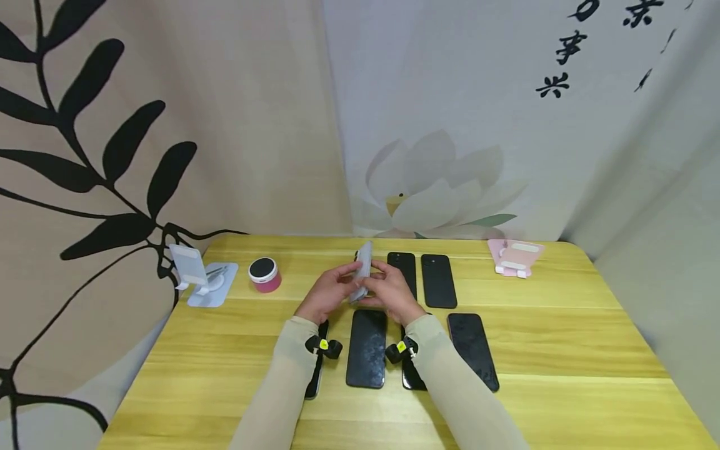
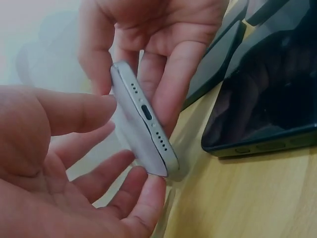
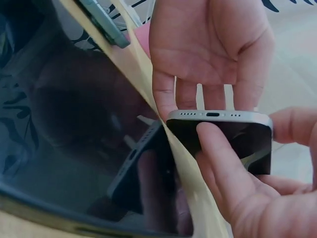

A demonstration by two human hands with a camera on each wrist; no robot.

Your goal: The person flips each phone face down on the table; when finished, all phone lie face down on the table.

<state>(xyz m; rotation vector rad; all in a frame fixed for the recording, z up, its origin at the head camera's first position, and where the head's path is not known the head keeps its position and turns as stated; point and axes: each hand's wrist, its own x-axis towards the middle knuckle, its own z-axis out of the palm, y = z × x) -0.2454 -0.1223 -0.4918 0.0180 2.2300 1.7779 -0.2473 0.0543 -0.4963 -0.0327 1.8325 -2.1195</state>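
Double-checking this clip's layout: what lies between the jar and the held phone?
Bare tabletop, then the left hand, between jar and held phone; the head view shows this.

Pale fabric (image 1: 264,112) with black leaves (image 1: 92,79) hangs behind a yellowish wooden table (image 1: 562,350).

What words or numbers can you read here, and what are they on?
"兴": lowest big black character on the white curtain.
Other black characters: too swirly or cut off.
Yellow wrist tags: too small to read.
Held phone, table phones: no readable words.
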